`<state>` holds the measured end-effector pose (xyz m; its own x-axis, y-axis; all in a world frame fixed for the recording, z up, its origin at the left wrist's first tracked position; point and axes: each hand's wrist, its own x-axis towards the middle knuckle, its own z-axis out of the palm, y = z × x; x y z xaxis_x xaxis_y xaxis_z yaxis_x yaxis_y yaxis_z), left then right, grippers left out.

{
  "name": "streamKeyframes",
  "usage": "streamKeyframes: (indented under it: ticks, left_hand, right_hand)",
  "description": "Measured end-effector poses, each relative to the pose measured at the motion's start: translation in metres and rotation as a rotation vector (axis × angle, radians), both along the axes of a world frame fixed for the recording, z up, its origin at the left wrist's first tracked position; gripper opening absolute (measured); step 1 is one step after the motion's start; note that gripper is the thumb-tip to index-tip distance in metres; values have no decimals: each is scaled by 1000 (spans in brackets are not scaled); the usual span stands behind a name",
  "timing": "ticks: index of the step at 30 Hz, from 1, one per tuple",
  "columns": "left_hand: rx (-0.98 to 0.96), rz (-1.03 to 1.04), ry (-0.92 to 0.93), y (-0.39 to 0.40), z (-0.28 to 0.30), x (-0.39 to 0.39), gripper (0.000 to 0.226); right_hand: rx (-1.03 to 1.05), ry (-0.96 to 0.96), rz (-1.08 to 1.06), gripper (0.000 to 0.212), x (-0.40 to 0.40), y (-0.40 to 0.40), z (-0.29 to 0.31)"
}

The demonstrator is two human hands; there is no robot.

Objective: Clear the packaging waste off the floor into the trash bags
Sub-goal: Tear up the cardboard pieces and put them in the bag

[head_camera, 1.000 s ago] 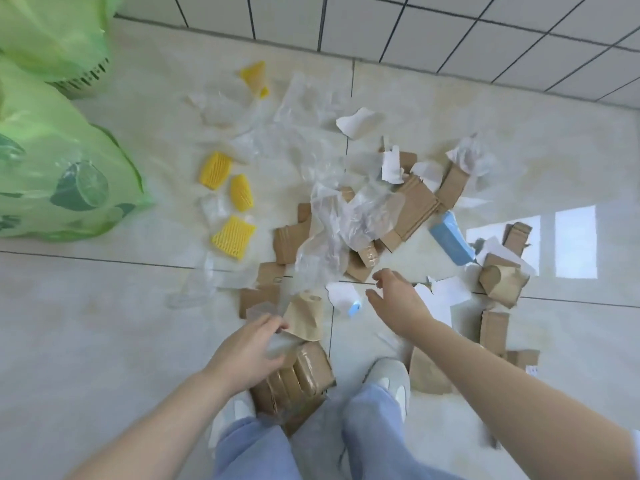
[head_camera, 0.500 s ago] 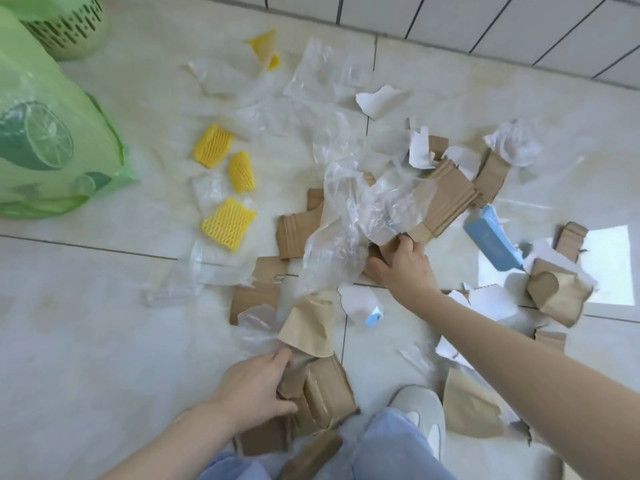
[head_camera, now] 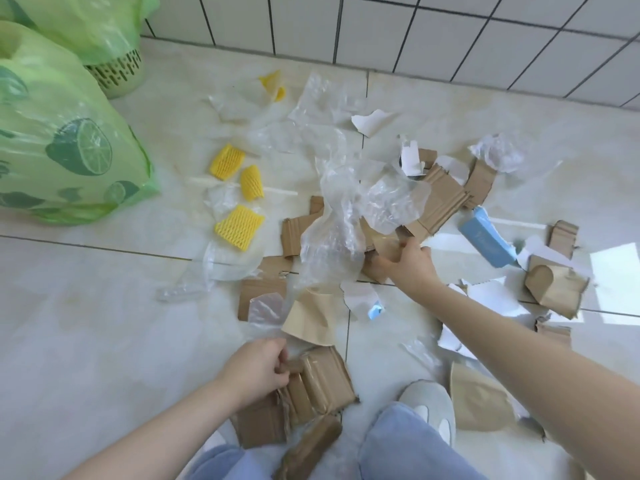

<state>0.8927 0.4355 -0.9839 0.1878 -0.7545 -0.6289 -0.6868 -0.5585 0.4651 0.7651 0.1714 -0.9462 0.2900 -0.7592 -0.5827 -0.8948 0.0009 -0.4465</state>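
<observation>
No legible text; faint marking on blue box (head_camera: pixel 486 242) too blurred to read.

Torn cardboard (head_camera: pixel 438 202), clear plastic (head_camera: pixel 332 244) litter floor near green bags (head_camera: pixel 62 143).

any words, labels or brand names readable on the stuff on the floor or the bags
None can be read.
Blue box: a faint pale mark on its top face, too blurred to read.
Green trash bag: only printed lime-slice pictures, no lettering visible.
Cardboard pieces, torn white paper and yellow foam nets: no print visible.
</observation>
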Motion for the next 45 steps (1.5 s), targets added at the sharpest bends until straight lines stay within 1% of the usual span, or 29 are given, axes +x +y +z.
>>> streamKeyframes:
  ticks: [2, 3, 5, 7, 10, 12, 15, 17, 20, 21, 23, 25, 27, 28, 29, 32, 35, 37, 39, 42, 45]
  left_hand:
    - [-18, 27, -32, 7, 4, 1, 11]
    - [-24, 24, -53, 10, 6, 1, 15]
    - [-44, 23, -97, 15, 10, 2, 20]
    - [-90, 62, -99, 17, 13, 5, 18]
    - [-179, 182, 16, 15, 19, 7, 23]
    - [-178, 268, 125, 10, 25, 11, 28]
    - [-158, 328, 283, 3, 39, 12, 26]
    - [-208, 322, 318, 0, 51, 11, 28]
    - [-320, 337, 316, -11, 69, 12, 21]
    - [-350, 366, 308, -14, 73, 12, 19]
    - [-376, 457, 310, -19, 80, 16, 22]
    - [-372, 569, 362, -21, 85, 21, 34]
    - [-353, 698, 408, -22, 86, 31, 46]
    - [-339, 765, 419, -22, 86, 36, 48]
    - [-323, 830, 436, -21, 86, 41, 45]
    - [-273, 1014, 540, -21, 84, 50, 24]
    - [-237, 1173, 614, -28, 80, 55, 23]
    - [-207, 1219, 623, -32, 74, 58, 22]
    - [-142, 1214, 590, -35, 66, 60, 23]
    - [-91, 1204, 526, -36, 53, 62, 22]
    - [-83, 1184, 509, -40, 44, 68, 22]
  right_hand:
    - [72, -27, -48, 69, -9, 6, 9]
    - [99, -50, -65, 71, -13, 8, 13]
    - [120, -92, -86, 67, -20, 9, 18]
    - [142, -119, -105, 61, -28, 8, 18]
    - [203, -135, -146, 50, -42, 13, 14]
    - [211, -111, -163, 48, -50, 18, 14]
    - [203, -87, -184, 48, -66, 27, 17]
    - [212, -105, -189, 49, -77, 32, 18]
    - [217, -199, -187, 47, -85, 31, 23]
    - [207, -241, -191, 45, -87, 30, 25]
    - [185, -327, -214, 41, -89, 28, 28]
    - [186, -394, -244, 40, -89, 26, 31]
    - [176, -421, -262, 41, -87, 21, 33]
    - [168, -427, -268, 41, -85, 17, 33]
    - [164, -432, -275, 40, -82, 13, 32]
    - [171, -422, -281, 38, -73, 4, 24]
    - [189, -422, -258, 38, -61, 1, 12]
    - [221, -446, -254, 38, -49, -1, 5]
    - [266, -441, -259, 37, -36, -3, -2]
    - [355, -487, -340, 42, -16, -7, -9]
    - [400, -540, -435, 33, 3, -15, -13]
